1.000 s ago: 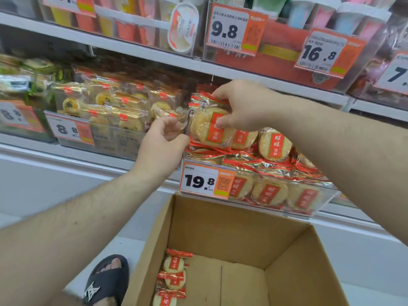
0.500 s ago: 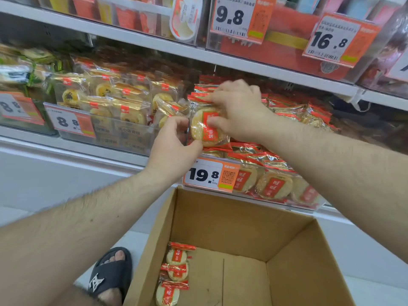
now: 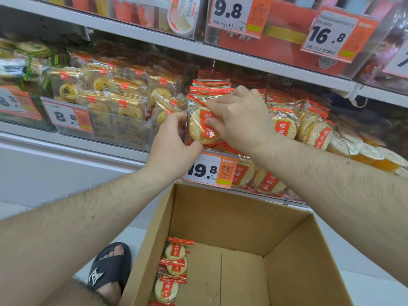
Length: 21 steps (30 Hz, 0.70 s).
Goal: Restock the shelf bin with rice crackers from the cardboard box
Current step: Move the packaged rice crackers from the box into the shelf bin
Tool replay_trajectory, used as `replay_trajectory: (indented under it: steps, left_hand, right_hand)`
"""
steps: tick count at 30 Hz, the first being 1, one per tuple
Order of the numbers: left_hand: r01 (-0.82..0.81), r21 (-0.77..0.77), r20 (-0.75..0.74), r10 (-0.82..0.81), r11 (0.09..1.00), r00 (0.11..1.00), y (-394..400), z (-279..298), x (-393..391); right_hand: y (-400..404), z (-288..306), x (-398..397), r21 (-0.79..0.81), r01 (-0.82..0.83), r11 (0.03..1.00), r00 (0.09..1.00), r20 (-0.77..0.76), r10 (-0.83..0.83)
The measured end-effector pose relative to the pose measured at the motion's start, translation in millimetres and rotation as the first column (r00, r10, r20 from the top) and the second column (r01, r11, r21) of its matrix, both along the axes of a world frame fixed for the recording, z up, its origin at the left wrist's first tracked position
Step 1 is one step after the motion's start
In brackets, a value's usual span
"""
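At the bin's left edge, the left hand (image 3: pixel 171 138) is now pinching the side of a rice cracker pack (image 3: pixel 202 127), while the right hand (image 3: pixel 237 117), having pushed deeper, is gripping its front, seating it upright in the shelf bin (image 3: pixel 273 193). Below, the cardboard box (image 3: pixel 238 219) is holding few packs, so restocking seems nearly finished.

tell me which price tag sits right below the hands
The 19.8 price tag, on the front of the rice cracker bin just under the left hand. The 8.8 tag is further left; 9.8 and 16.8 hang on the shelf above.
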<state>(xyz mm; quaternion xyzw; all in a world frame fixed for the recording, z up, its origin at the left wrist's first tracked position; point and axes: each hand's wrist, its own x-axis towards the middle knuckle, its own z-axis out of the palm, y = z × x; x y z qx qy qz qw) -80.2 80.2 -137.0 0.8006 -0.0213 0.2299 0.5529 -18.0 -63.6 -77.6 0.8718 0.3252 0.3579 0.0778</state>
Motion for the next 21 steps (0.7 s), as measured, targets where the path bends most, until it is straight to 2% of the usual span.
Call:
replay_trajectory:
  steps: [3,7,9,11,12,14,16,17,19,21]
  left_hand:
    - [-0.038,0.075,0.032,0.036,0.996,0.999,1,-3,2]
    - [-0.205,0.326,0.293,0.108,0.923,0.950,-1,-5,-3]
    - [-0.229,0.401,0.378,0.067,0.887,0.923,-2,-2,-8]
    - [-0.127,0.422,0.393,-0.055,0.898,0.918,-5,-1,-15]
    - [-0.030,0.406,0.365,-0.132,0.914,0.922,-7,0,-20]
    - [0.178,0.339,0.260,-0.274,0.924,0.926,-11,-4,-32]
    - [0.303,0.350,0.134,-0.367,0.886,0.920,-15,-15,-40]
    - [0.357,0.406,0.035,-0.405,0.841,0.914,-16,-23,-40]
    - [0.500,0.514,-0.242,-0.441,0.698,0.864,-16,-41,-42]
    - [0.620,0.556,-0.479,-0.396,0.553,0.783,-13,-59,-42]
  right_hand:
    - [-3,1,-2,0.005,0.028,1.000,1.000,0.003,-0.028]
    - [-8,2,-9,0.083,0.020,0.996,0.999,-0.027,-0.018]
    - [-12,5,-15,0.100,0.039,0.994,0.999,-0.042,-0.035]
    - [-16,6,-20,0.129,0.059,0.990,0.997,-0.047,-0.054]
    - [-20,6,-24,0.178,0.039,0.983,0.999,-0.033,-0.034]
    - [-29,-1,-37,0.345,-0.101,0.933,0.995,0.051,0.089]
    - [-38,-25,-63,0.514,-0.247,0.821,0.969,0.116,0.219]
    - [-41,-44,-79,0.586,-0.263,0.767,0.960,0.081,0.267]
    - [-46,-89,-109,0.702,-0.115,0.703,0.941,-0.150,0.304]
    - [-49,-138,-123,0.692,0.182,0.699,0.851,-0.467,0.241]
